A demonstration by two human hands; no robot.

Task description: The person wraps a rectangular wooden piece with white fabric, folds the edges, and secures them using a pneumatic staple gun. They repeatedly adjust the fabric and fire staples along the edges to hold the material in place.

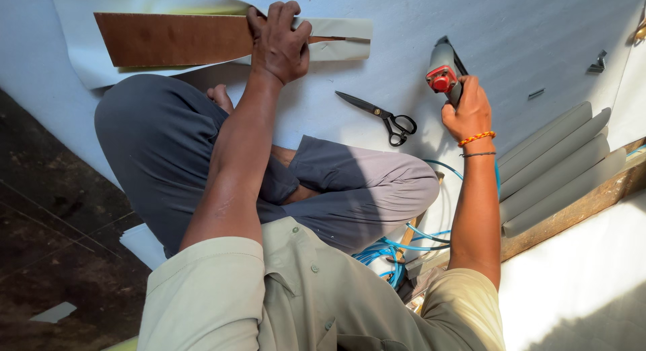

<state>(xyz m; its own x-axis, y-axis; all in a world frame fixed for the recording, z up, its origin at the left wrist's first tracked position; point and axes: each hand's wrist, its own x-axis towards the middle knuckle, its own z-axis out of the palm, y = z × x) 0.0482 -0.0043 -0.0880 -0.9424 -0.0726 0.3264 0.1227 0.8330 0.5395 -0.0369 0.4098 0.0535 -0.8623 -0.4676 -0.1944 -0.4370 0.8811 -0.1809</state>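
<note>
You have the brown board (178, 38) lying flat on the pale grey sheet (340, 49) at about 11 o'clock from your crossed knees, and the sheet's edge is folded up against the board's long sides. As far as I can judge, the wrapping is only partly done: the sheet is laid and lapped over near the board's narrow right end, but I see no fastening along the visible edge, and most of the board's brown face is bare.

Your left hand (279, 38) is stretched straight out to 12 o'clock, palm down, fingers spread and curled over the board's narrow end, pressing it and the folded sheet to the white floor covering (511, 34). The elbow is nearly locked and the forearm crosses over your left knee.

Your right hand (468, 112) sits at about 2 o'clock, closed tight around the handle of the grey gun-shaped tool with a red cap (442, 72). Its nose is tipped down, apart from the board. A blue hose (404, 247) coils beside your right knee; its link to the tool is hidden by your forearm.

The black scissors (383, 115) lie between your two hands, untouched. A stack of grey wrapped strips (555, 162) rests at 3 o'clock, which looks like finished pieces.
</note>
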